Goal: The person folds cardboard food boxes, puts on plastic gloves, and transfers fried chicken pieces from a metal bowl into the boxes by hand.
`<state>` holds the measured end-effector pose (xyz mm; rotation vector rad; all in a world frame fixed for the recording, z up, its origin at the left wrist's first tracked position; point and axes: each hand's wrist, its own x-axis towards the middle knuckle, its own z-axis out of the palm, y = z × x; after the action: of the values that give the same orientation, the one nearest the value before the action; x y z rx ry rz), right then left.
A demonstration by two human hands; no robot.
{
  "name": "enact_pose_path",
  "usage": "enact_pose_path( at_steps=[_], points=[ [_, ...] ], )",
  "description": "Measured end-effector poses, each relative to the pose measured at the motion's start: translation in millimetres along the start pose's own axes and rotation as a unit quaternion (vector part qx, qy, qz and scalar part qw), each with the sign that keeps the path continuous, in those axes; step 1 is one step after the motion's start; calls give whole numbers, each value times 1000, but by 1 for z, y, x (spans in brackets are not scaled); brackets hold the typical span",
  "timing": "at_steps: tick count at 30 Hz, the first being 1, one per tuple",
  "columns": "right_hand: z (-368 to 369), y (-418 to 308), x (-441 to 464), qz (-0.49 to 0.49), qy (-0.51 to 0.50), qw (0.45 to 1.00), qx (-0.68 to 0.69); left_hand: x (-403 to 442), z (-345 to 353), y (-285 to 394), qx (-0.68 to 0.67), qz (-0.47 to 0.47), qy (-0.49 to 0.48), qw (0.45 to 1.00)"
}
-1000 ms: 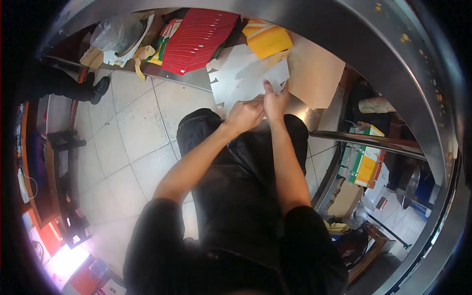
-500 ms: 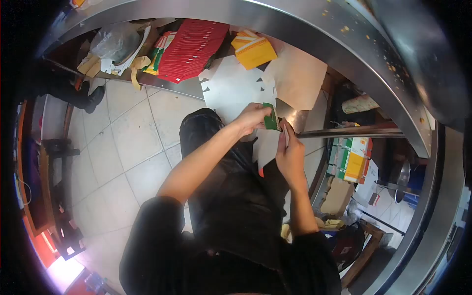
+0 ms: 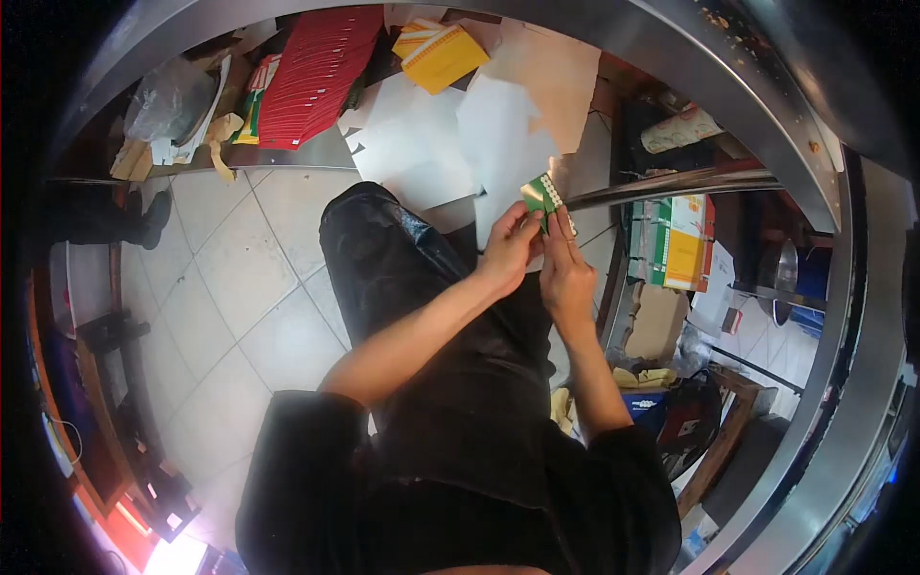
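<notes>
A small green card piece (image 3: 543, 195) with a row of pale dots along its edge is held between both hands above my right knee. My left hand (image 3: 510, 251) pinches its lower left side. My right hand (image 3: 565, 280) has its fingers on its lower right edge. White card sheets (image 3: 422, 144) lie on the shelf just beyond my knees, and one pale sheet (image 3: 494, 129) reaches down close to the hands. A yellow box piece (image 3: 446, 59) rests at the back of these sheets.
Red folded cards (image 3: 321, 77) are stacked on the shelf at the upper left, beside a clear plastic bag (image 3: 171, 101). A metal bar (image 3: 680, 184) runs to the right of my hands. Green and yellow boxes (image 3: 685, 244) stand at the right. Another person's shoe (image 3: 156, 218) shows at the left.
The view has shifted. The green piece, first unseen and then upright between the hands, now tilts with its dotted edge showing. My right hand has closed in beside my left hand on it.
</notes>
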<state>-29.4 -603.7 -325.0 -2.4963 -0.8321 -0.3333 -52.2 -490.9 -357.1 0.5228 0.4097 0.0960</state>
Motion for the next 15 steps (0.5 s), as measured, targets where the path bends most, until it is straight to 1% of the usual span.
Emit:
enact_pose_path(
  at_steps=[1,2,3,4,5,6,7,8,9,10,12,13,15],
  points=[
    [4,-3,-2,0,1,1000,0,5,-10,-12,5,9,-31,999],
    [8,-6,-4,20,24,999,14,4,-7,-9,5,10,-32,999],
    [10,-6,-4,39,46,998,29,-2,-1,-2,-20,-8,-18,1000],
    [6,-6,-4,40,44,998,30,-9,4,6,-46,-29,-3,999],
    [-2,-6,-3,45,-13,997,61,-14,11,15,27,-13,-5,1000],
    [-12,-10,3,49,-69,992,92,-15,5,10,28,-12,-2,1000],
    [-23,-15,16,47,-68,992,95,-13,-6,2,121,36,-11,992],
    [-38,-24,40,127,-60,987,80,-12,-13,-2,213,85,-20,973],
    [-44,-26,54,210,-54,974,63,-22,-2,7,254,49,0,966],
    [-34,-15,69,214,-55,973,64,-22,-9,-5,323,98,-24,941],
    [-17,7,100,37,36,997,50,-29,-2,-11,311,59,-34,948],
    [-17,8,99,38,39,997,48,-28,2,-9,311,59,-38,948],
    [-14,-2,99,-107,-8,994,2,-24,13,-1,309,58,42,948]
  ],
)
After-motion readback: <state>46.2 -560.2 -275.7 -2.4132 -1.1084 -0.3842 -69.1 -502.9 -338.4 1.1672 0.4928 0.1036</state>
